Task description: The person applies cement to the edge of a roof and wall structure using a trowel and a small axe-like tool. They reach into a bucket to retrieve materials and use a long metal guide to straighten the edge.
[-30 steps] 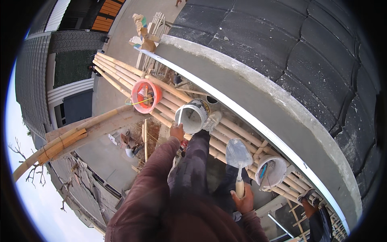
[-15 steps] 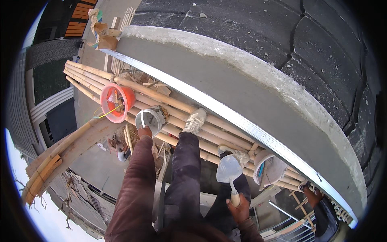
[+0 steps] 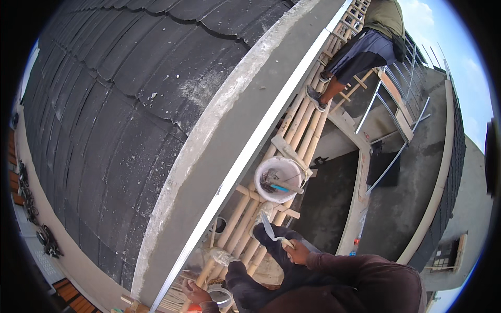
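Note:
My right hand [image 3: 298, 252] grips the pale handle of a trowel [image 3: 269, 227], its metal blade pointing up and away over my shoe. At the lower edge my left hand [image 3: 195, 292] is off to the side with fingers apart, holding nothing. Close beside it stands a small bucket [image 3: 221, 298] with a pale rim, partly hidden by my leg and sleeve. Ahead of the trowel, a white bucket [image 3: 259, 183] sits on the bamboo poles [image 3: 244, 221]; tools lie in it, one with a blue part.
A long bright metal straightedge [image 3: 255, 138] runs along the smooth grey cement ledge [image 3: 209, 167]. Dark roof tiles [image 3: 120, 120] spread to the left. Another person [image 3: 360, 52] stands farther along the bamboo scaffold. Below on the right are a concrete floor and metal bars [image 3: 387, 167].
My view has swung to the right, bringing the other person into full sight. My left hand has let go of the small bucket's handle. The trowel stays in my right hand.

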The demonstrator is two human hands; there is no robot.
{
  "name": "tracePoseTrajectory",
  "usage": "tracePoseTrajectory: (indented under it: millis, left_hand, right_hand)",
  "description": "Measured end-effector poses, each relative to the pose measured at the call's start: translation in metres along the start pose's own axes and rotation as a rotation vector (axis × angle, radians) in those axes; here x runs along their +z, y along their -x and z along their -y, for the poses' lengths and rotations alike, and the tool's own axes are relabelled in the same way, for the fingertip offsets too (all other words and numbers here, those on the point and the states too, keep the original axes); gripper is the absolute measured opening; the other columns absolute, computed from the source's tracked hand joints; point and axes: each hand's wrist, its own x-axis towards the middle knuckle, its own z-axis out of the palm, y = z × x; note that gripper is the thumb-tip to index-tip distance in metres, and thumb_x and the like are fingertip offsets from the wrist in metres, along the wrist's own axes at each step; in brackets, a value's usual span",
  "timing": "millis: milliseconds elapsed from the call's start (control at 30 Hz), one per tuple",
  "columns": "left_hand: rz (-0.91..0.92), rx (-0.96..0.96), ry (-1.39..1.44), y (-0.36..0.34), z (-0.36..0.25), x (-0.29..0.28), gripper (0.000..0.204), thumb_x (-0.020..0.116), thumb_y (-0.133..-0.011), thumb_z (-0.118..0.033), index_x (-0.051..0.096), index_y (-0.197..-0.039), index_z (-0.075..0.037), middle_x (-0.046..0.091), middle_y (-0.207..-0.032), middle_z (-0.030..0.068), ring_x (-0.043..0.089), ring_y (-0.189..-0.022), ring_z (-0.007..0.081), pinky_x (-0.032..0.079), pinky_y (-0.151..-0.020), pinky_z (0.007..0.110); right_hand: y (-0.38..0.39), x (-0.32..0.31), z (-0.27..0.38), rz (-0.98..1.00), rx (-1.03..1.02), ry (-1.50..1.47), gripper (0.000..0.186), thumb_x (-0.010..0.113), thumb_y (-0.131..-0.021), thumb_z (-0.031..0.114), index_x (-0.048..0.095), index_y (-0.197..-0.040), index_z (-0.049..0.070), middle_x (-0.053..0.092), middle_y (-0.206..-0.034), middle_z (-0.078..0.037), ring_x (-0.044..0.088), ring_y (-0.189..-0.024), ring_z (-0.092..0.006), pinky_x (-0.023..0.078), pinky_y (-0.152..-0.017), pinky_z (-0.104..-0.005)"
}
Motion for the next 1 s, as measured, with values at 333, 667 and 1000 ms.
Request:
tracePoseTrajectory:
  millis: [333,667,1000]
  left_hand:
    - [0.753,1.554,-0.563,-0.049,-0.468,0.217,0.05,0.066,-0.095,-0.01,0.054,-0.144,-0.005,0.054,-0.147,0.0149,0.048,-0.139,0.037,0.039,-0.115,0.048]
    - [0.705,1.924,-1.464,-0.044,-0.562,0.288,0.108,0.081,-0.083,-0.042,0.018,-0.165,-0.009,0.014,-0.172,0.0081,0.01,-0.159,0.0335,0.015,-0.13,0.052]
    - [0.65,1.87,-1.494,-0.039,-0.554,0.293,0.113,0.083,-0.08,-0.043,0.015,-0.166,-0.016,0.013,-0.173,0.0019,0.013,-0.159,0.03,0.017,-0.13,0.053]
  right_hand:
    - [-0.061,0.02,0.085,-0.497,-0.54,-0.357,0.038,0.054,-0.106,0.041,0.053,-0.116,0.004,0.067,-0.087,-0.025,0.066,-0.085,-0.0496,0.05,-0.073,-0.0518]
    - [-0.052,0.034,0.16,-0.397,-0.733,-0.476,0.036,0.055,-0.105,0.04,0.055,-0.119,0.006,0.069,-0.094,-0.025,0.068,-0.089,-0.0473,0.052,-0.075,-0.0523]
    - [-0.06,0.046,0.172,-0.384,-0.827,-0.473,0.036,0.057,-0.105,0.037,0.054,-0.115,0.003,0.069,-0.088,-0.024,0.068,-0.085,-0.047,0.052,-0.071,-0.0528]
